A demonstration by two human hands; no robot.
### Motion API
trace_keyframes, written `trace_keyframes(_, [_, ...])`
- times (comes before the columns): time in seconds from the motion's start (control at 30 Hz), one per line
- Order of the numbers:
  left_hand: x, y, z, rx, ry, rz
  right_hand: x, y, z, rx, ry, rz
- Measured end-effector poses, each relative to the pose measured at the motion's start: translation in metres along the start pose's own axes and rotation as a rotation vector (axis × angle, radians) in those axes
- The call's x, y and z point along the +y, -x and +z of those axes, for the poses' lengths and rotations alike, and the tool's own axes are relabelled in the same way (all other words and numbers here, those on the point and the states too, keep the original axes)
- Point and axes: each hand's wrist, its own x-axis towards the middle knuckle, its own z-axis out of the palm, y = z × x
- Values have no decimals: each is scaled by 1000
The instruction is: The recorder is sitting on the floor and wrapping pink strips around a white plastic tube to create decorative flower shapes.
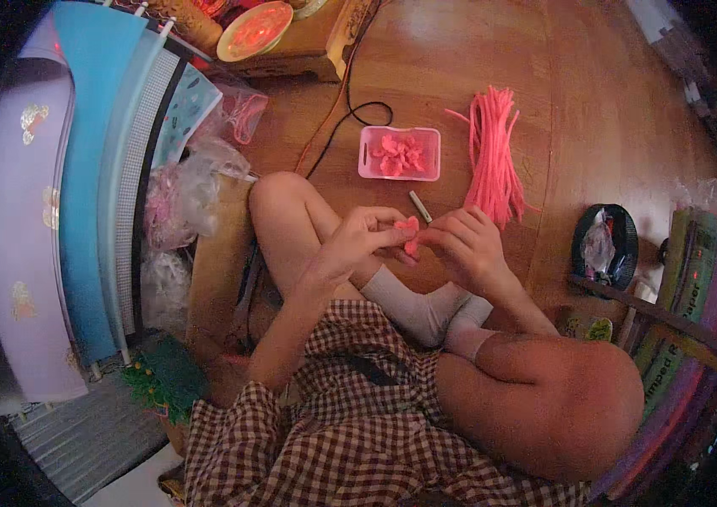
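Note:
My left hand (368, 237) pinches a small pink fuzzy flower-like piece (408, 228), apparently bent pipe cleaner, between thumb and fingers. At the piece's right edge, my right hand (469, 247) has its thumb and forefinger closed on it; the exact grip is partly hidden. Beyond my hands, a translucent pink plastic basket (365, 172) holds several similar pink pieces (399, 154). A loose bundle of long pink pipe cleaners (494, 152) lies on the floor past my right hand. Between basket and right hand rests a short, pale, slim tool (420, 206).
Black and orange cords (349, 114) run over the wooden floor (460, 51) to a carved wooden stand (308, 54). Rolls of paper or fabric (89, 190) hang at left beside plastic bags (200, 190). At right are a round black container (605, 247) and wrapped paper rolls (691, 272).

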Motion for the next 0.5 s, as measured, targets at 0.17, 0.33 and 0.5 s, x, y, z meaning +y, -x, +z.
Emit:
trace_keyframes(0.17, [-19, 3, 35, 333, -759, 467, -10, 5, 14, 109, -758, 731])
trace_keyframes(0.33, [-36, -1, 40, 499, -918, 427, -11, 8, 26, 183, -1011, 999])
trace_keyframes(0.5, [-17, -4, 49, 427, -781, 312, -4, 10, 20, 137, -408, 714])
